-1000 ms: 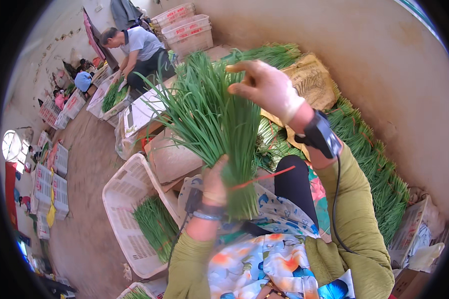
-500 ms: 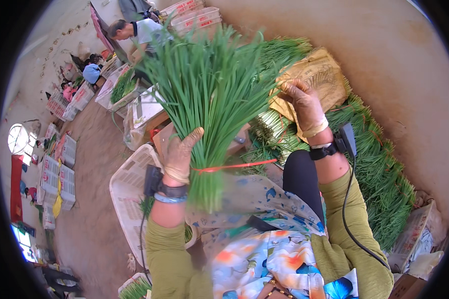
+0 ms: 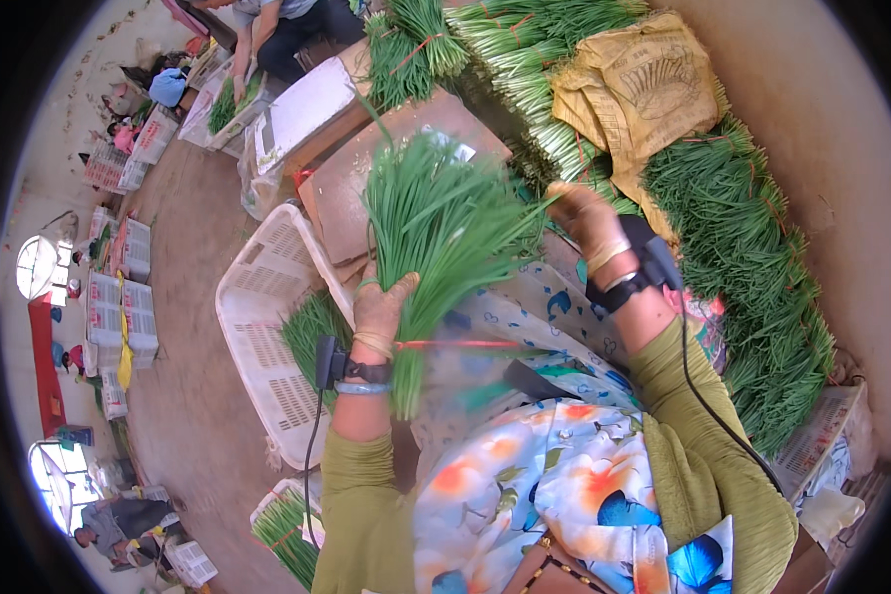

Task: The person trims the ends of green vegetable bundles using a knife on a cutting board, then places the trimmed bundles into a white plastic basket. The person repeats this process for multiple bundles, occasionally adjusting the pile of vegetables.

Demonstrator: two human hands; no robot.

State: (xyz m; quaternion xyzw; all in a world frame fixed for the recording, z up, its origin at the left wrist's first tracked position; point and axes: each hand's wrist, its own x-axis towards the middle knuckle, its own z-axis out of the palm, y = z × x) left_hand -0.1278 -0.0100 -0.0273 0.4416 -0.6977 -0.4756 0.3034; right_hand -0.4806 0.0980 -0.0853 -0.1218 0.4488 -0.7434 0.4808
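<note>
My left hand, in a thin glove, is wrapped round a bunch of long green garlic chives above my lap. The leaves fan upward and to the right, and the cut ends point down, smeared by motion. A red tie goes across the bunch's lower part and sticks out to the right. My right hand, also gloved, is at the right edge of the fan. Its fingers are pinched together, and a single leaf tip runs to them. Both wrists wear black strapped devices with cables.
A white plastic crate with chives inside stands at the left. Beyond my hands is a brown board. Tied chive bundles are piled along the right wall, with a yellow woven sack on top. Another person works at the far left.
The bunch and my left hand have come lower, and the leaves now sweep more to the right. My right hand has dropped a little. The view has tilted, showing more of the board and pile.
</note>
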